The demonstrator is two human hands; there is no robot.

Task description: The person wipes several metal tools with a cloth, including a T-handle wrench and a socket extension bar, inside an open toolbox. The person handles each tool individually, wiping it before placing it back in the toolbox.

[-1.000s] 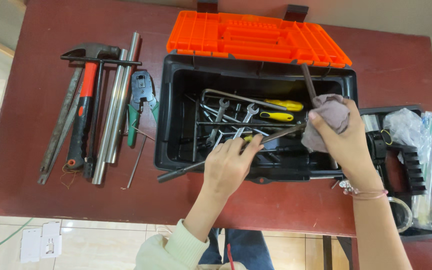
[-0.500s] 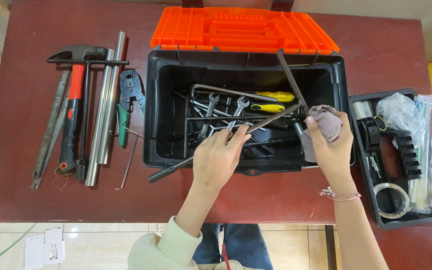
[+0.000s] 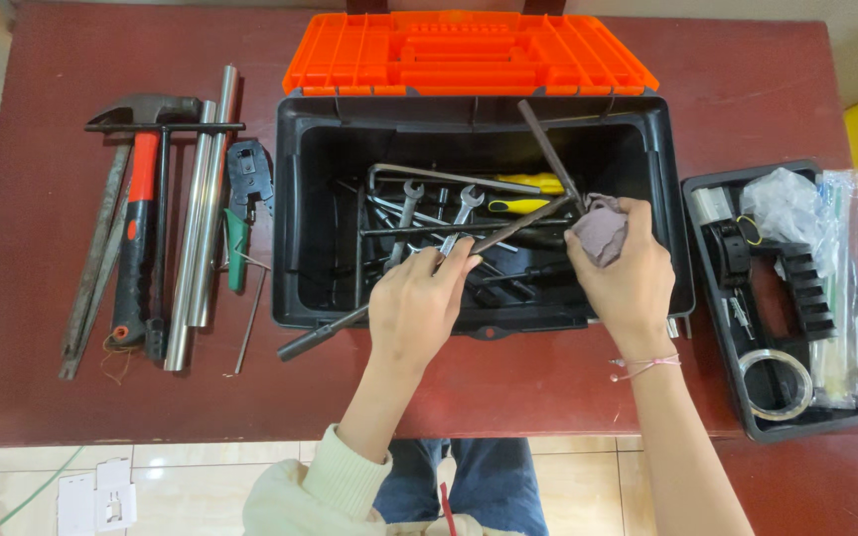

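Note:
My left hand [image 3: 417,303] grips the middle of a long dark L-shaped wrench [image 3: 330,330] that lies slanted across the front wall of the open black toolbox [image 3: 295,228]. My right hand [image 3: 626,273] holds a greyish-purple rag [image 3: 600,230] pressed around the wrench's bend, where its short arm [image 3: 545,147] sticks up toward the back. Spanners, hex keys and a yellow-handled tool [image 3: 523,205] lie inside the box. The orange lid [image 3: 469,52] is folded back.
On the red-brown table [image 3: 32,397], left of the box, lie a hammer [image 3: 136,199], metal bars [image 3: 201,218], steel rods, pliers [image 3: 245,189] and a thin hex key [image 3: 247,323]. A black tray [image 3: 707,298] at the right holds tape, bags and small parts.
The view shifted, so the box sits higher and more centred. My right hand with the rag has slid slightly along the wrench near its bend. The left hand's grip is unchanged.

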